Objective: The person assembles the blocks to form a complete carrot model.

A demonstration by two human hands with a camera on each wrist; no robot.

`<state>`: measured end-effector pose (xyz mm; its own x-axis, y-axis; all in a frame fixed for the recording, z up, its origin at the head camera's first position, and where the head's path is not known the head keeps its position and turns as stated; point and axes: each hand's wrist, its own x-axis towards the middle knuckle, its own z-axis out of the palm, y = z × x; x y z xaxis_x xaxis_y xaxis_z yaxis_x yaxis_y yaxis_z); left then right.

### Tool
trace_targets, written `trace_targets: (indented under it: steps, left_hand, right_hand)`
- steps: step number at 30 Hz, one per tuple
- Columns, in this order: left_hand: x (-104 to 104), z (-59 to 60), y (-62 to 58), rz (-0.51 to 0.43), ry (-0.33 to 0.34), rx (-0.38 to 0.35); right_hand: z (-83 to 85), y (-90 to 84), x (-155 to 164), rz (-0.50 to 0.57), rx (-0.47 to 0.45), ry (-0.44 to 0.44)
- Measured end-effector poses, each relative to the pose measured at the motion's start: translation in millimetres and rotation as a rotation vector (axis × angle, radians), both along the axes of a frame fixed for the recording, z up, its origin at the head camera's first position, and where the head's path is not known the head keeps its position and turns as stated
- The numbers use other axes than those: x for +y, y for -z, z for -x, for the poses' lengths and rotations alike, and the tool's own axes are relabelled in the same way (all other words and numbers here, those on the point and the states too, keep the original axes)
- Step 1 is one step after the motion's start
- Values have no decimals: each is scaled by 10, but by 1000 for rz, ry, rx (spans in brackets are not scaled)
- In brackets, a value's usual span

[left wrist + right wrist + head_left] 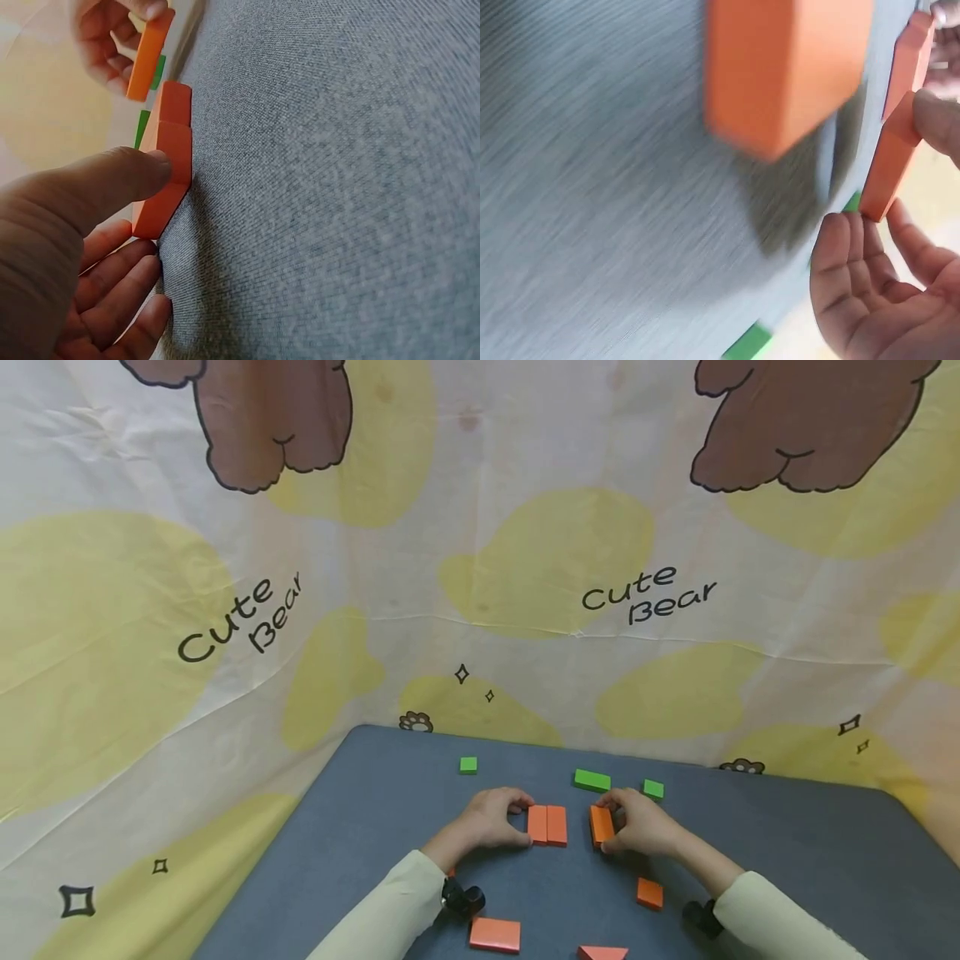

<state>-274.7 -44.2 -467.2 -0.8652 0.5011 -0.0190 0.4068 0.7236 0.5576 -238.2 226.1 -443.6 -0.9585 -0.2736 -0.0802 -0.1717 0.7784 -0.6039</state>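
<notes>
Two red-orange rectangular blocks lie side by side on the grey table, a left one and a right one. My left hand pinches the left block between thumb and fingers at its near and far ends. A short gap to the right of the pair, my right hand holds an orange rectangular block by its two ends. This block looks tilted and lifted off the table in the left wrist view, where the right hand shows behind the pair.
Behind the hands sit a small green block, a long green block and another small green block. Nearer are an orange block, a salmon rectangular block and a triangular block. A printed cloth hangs behind the table.
</notes>
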Motion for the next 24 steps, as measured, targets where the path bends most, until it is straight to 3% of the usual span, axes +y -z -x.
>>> trace_targets:
  steps: [9, 24]
  left_hand:
    - [-5, -12, 8, 9, -7, 16]
    - [-9, -22, 15, 2, -5, 14]
  right_hand:
    - [40, 51, -370, -49, 26, 61]
    - [68, 71, -464, -61, 26, 79]
